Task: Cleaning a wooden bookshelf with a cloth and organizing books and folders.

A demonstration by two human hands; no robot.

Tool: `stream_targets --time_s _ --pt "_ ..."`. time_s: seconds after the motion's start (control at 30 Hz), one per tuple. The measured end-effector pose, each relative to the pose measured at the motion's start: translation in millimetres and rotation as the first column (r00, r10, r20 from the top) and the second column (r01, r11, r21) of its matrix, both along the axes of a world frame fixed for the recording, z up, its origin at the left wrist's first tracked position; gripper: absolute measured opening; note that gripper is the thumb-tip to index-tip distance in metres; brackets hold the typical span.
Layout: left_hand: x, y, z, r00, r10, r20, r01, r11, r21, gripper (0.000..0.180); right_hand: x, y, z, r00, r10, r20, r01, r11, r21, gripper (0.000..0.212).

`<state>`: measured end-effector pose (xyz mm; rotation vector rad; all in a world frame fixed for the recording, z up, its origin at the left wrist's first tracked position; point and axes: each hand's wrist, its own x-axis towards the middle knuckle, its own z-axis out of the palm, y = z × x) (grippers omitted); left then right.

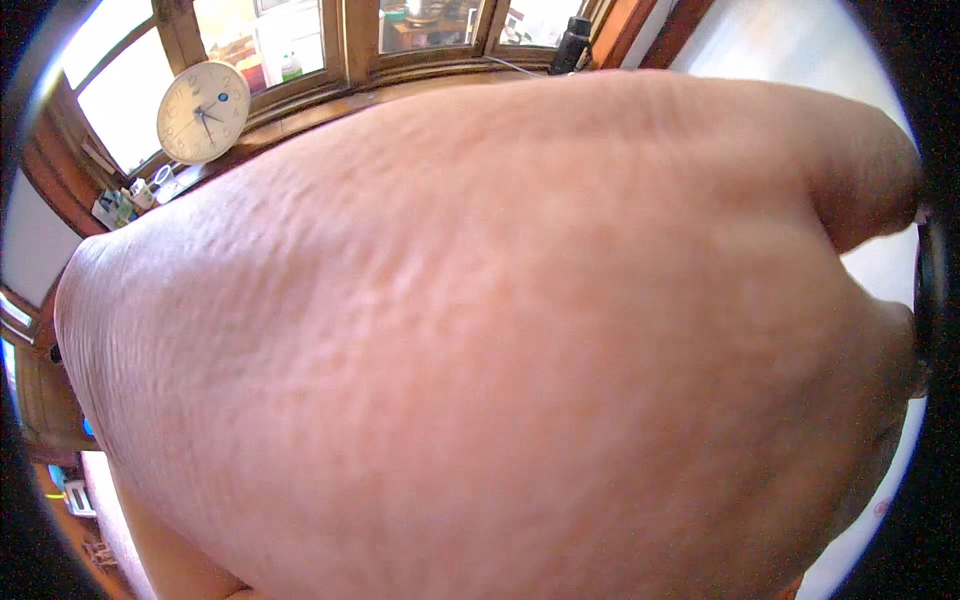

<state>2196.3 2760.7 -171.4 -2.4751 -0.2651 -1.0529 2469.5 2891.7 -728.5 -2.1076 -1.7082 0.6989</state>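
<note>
A hand very close to the camera fills most of the view; its forearm at the lower left suggests that it is my left hand (pixel 480 330). Creased, bumpy skin spreads across the middle, slightly blurred. At the far right, what look like the thumb and a finger bend around a dark curved edge (pixel 930 300), cut off by the rim of the picture. What that dark thing is, I cannot make out. The other fingers are hidden. My right hand is not seen.
Behind the hand, a round white clock (pixel 203 112) leans against wood-framed windows (pixel 345 50) on a wooden sill (pixel 290 125). A black bottle (pixel 574 45) stands farther right. Small items (pixel 122 205) crowd the sill's left corner. A pale wall (pixel 790 45) rises at the right.
</note>
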Motion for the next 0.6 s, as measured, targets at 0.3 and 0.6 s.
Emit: stream_targets --time_s 0.3,0.6 --pt "-7.2 8.4 -1.6 0.999 0.012 0.031 -0.013 1.0 0.019 0.046 -4.4 11.4 4.6 1.0 0.009 -0.014 -0.009 1.0 -0.009 0.043" --pt "-28.2 7.8 -5.7 0.997 0.039 0.067 -0.041 0.999 0.025 0.046 -18.5 25.6 -1.9 0.999 0.032 0.023 -0.031 0.999 -0.017 0.043"
